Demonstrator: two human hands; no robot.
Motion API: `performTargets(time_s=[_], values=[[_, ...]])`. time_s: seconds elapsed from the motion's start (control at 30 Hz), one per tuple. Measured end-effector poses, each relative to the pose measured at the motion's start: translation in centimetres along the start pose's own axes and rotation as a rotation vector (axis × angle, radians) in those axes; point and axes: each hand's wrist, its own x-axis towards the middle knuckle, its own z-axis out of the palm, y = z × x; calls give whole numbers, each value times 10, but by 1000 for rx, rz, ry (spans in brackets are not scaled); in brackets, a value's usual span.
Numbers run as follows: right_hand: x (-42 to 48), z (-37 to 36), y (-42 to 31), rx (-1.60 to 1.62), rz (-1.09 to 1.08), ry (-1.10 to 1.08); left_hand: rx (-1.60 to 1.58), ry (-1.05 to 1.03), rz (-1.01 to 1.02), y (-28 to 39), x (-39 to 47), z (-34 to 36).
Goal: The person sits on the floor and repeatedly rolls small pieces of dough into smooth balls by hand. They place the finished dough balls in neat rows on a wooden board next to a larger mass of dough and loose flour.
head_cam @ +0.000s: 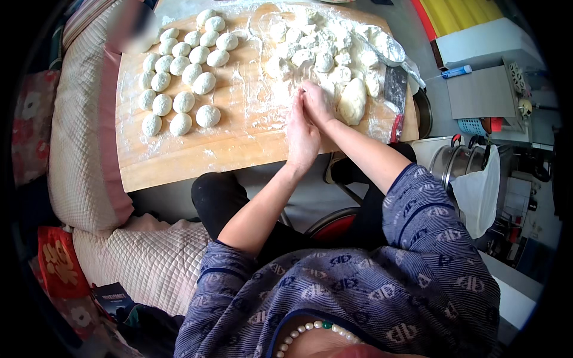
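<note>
My left hand [303,136] and my right hand [318,104] are pressed together above the front part of a floured wooden board [233,154]. Whether dough lies between the palms is hidden. Just beyond and to the right lie many rough, floured dough pieces [323,62], with a longer lump of dough [352,102] beside my right wrist. Smooth, rounded dough balls [207,116] stand in loose rows on the board's left half. A dough scraper with a metal blade [395,89] and red handle lies at the right edge. A floury clear bag or scoop [385,44] rests behind it.
A quilted sofa [80,134] borders the board on the left. A blurred round shape is at the upper left. Stacked metal steamer pots [461,156] with a white cloth [479,192] stand to the right, below a grey cabinet [476,94]. A red stool [333,228] is under the board's front edge.
</note>
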Motion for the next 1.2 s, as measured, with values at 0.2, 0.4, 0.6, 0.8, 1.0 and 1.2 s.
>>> performTargets(time_s=[0.2, 0.4, 0.6, 0.8, 1.0, 1.2], values=[[35, -21, 24, -372, -497, -39, -129, 2, -55, -7, 7, 3], [29, -5, 2, -246, -127, -26, -63, 29, 6, -8, 10, 2], [5, -20, 21, -352, -395, -5, 32, -62, -58, 3, -6, -2], [40, -18, 20, -446, -500, -10, 13, -7, -15, -20, 11, 4], [-2, -2, 16, -126, -110, 40, 95, -20, 48, -3, -6, 8], [38, -19, 17, -421, -556, -60, -74, 1, -39, -7, 2, 2]])
